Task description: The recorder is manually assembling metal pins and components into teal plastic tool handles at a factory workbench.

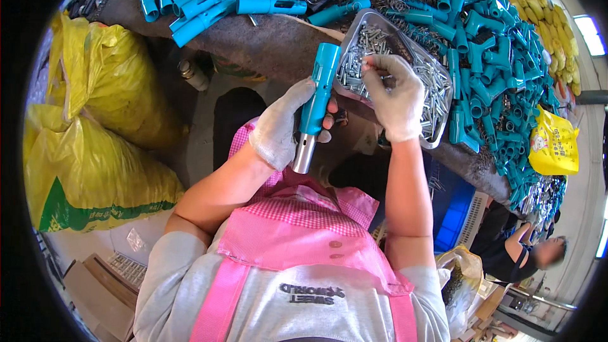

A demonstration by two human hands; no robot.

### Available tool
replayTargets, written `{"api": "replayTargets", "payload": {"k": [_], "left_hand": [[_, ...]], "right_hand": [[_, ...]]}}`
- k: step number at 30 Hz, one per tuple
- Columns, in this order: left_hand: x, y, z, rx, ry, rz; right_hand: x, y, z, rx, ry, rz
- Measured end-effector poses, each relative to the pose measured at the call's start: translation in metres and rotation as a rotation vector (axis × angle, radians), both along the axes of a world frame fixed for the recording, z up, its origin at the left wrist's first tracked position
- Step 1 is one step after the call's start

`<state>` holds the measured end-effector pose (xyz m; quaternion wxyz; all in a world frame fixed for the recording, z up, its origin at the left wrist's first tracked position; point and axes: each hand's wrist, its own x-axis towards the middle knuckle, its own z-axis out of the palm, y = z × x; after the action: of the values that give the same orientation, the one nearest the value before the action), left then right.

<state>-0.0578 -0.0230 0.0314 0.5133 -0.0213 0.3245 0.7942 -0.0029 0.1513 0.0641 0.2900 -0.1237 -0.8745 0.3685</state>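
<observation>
Viewing the brown-covered desk (272, 44), we log: rectangular silver metal tray (396, 35) at its edge; teal cylindrical tube with silver metal end (316, 98) beside it, our left hand's (278, 123) fingers wrapped around; our right hand's (400, 95) fingers nearly meeting above thin silver metal pins (434, 95), grip unclear.

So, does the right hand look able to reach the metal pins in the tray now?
Likely yes: the right hand appears over the tray, with nothing visible blocking its fingers from the metal pins. The left hand holds the teal tube to the left, seemingly out of the way.
</observation>
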Motion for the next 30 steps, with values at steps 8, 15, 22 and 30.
{"api": "replayTargets", "payload": {"k": [8, 15, 22, 30], "left_hand": [[0.007, 0.013, 0.005, 0.074, 0.007, -0.01], [0.017, 0.02, 0.003, 0.087, 0.053, 0.138], [0.024, 0.018, 0.005, 0.07, 0.177, 0.161], [0.014, 0.004, -0.004, -0.009, 0.252, 0.071]], "right_hand": [[0.018, -0.04, 0.001, -0.628, 0.086, 0.133], [0.023, -0.051, -0.023, -0.655, 0.218, 0.06], [0.033, -0.057, -0.019, -1.257, 0.177, -0.012], [0.027, -0.033, 0.002, -0.73, -0.159, 0.407]]}}
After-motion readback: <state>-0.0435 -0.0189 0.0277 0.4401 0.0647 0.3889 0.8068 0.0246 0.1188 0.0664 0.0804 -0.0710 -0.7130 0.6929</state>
